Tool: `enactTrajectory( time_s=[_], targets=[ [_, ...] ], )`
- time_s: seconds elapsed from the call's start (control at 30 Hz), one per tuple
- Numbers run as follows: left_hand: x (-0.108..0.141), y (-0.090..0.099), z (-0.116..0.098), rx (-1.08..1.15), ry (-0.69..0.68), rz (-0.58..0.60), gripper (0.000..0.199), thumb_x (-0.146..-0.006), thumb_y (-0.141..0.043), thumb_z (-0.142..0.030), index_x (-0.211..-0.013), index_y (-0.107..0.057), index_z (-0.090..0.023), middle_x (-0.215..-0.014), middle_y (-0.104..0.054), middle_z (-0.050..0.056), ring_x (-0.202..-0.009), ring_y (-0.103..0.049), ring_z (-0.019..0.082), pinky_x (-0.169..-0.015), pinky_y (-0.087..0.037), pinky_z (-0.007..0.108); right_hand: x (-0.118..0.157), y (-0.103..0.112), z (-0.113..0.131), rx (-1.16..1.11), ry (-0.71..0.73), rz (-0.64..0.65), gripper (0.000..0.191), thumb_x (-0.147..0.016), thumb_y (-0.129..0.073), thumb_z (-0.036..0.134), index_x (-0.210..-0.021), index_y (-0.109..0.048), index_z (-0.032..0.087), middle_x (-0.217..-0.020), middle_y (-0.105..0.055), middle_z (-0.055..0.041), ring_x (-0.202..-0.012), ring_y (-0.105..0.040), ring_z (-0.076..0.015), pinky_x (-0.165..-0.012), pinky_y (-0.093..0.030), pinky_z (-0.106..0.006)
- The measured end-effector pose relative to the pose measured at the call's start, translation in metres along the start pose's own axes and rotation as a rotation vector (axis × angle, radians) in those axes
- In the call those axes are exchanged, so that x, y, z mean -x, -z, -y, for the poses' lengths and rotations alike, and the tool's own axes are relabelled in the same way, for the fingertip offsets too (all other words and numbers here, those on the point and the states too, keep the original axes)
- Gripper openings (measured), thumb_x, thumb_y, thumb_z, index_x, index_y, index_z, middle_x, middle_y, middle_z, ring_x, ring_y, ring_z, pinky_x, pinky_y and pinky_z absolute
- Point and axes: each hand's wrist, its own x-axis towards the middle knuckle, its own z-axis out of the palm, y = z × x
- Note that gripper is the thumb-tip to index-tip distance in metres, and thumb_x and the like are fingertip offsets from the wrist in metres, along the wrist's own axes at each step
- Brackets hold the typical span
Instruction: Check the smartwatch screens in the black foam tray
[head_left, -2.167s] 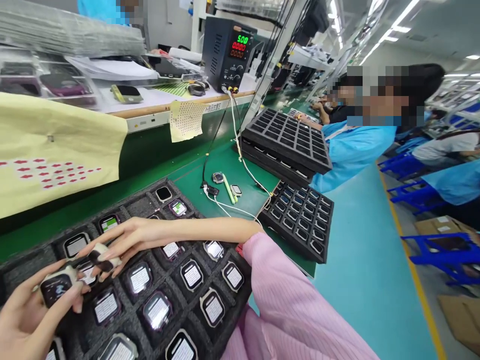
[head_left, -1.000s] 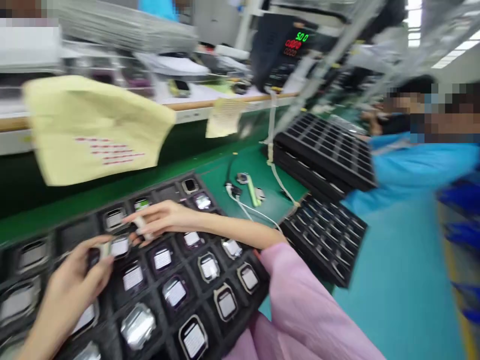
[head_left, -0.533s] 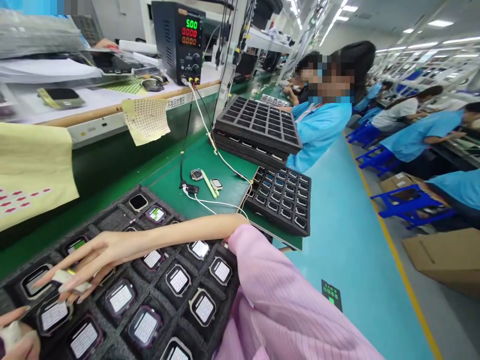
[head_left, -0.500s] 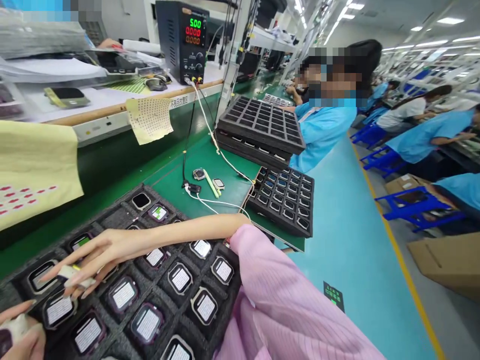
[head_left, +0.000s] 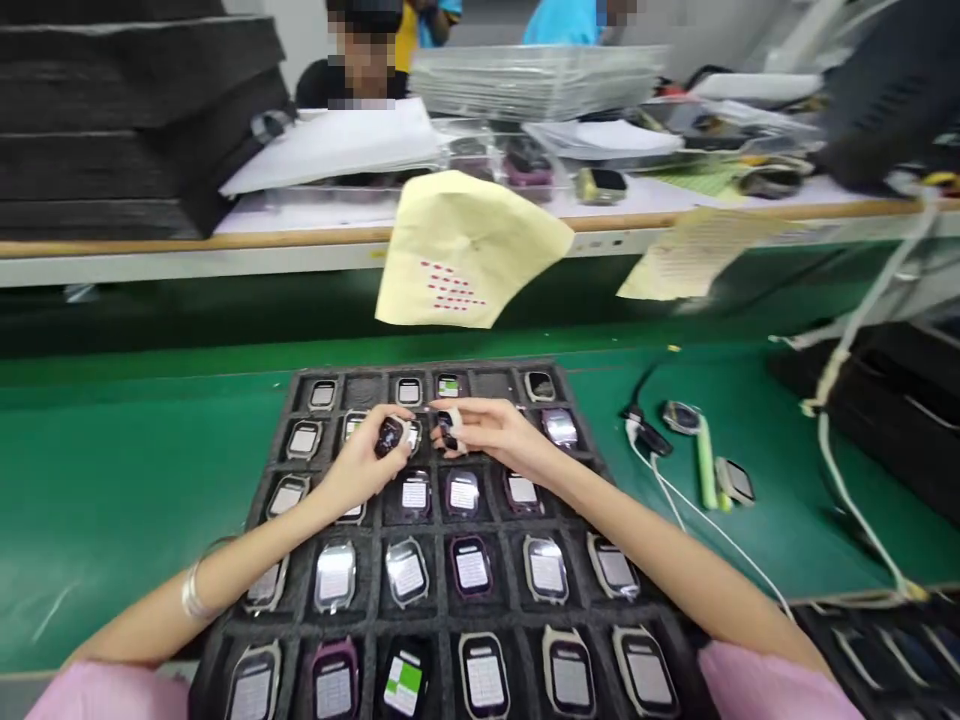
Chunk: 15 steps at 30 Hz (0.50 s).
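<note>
Presently, L hand pinches watch body above foam tray, upper rows; R hand fingertips pinched beside it. Likely inspection step; next needs reseating in an empty cell.

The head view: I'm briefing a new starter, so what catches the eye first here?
A black foam tray of watch bodies fills the green bench centre. Over its far rows, the left hand holds a dark-faced watch beside the right hand. A yellow sheet with red marks hangs from the shelf behind.
</note>
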Motion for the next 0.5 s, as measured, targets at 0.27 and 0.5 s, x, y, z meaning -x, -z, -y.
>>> enactTrajectory(
  time_s=[0.27,0.5],
  targets=[
    [0.0015,0.0041,0.0025,-0.021,-0.039,0.018,0.031,-0.076,-0.054,-0.017,-0.106,-0.052,-0.02,-0.085,-0.055,0.0,-0.069,-0.053,0.014,-0.068,-0.045,0.026,-0.0006,-0.0023,0.0038,0.066,0.003,-0.054,0.046,-0.075,-0.078,0.026,-0.119,-0.065,0.017,-0.097,-0.072,-0.0107,-0.095,-0.066,-0.0241,-0.079,-0.056,-0.037],
    [0.0029,0.004,0.0001,0.071,0.002,0.095,0.029,-0.08,-0.054,-0.019,-0.108,-0.05,-0.02,-0.081,-0.054,-0.002,-0.048,-0.044,0.006,-0.048,-0.039,0.02,0.0018,-0.0053,0.0061,0.055,-0.017,-0.026,0.045,-0.076,-0.077,0.025,-0.118,-0.065,0.016,-0.099,-0.072,-0.011,-0.095,-0.067,-0.0255,-0.08,-0.056,-0.038]
  ],
)
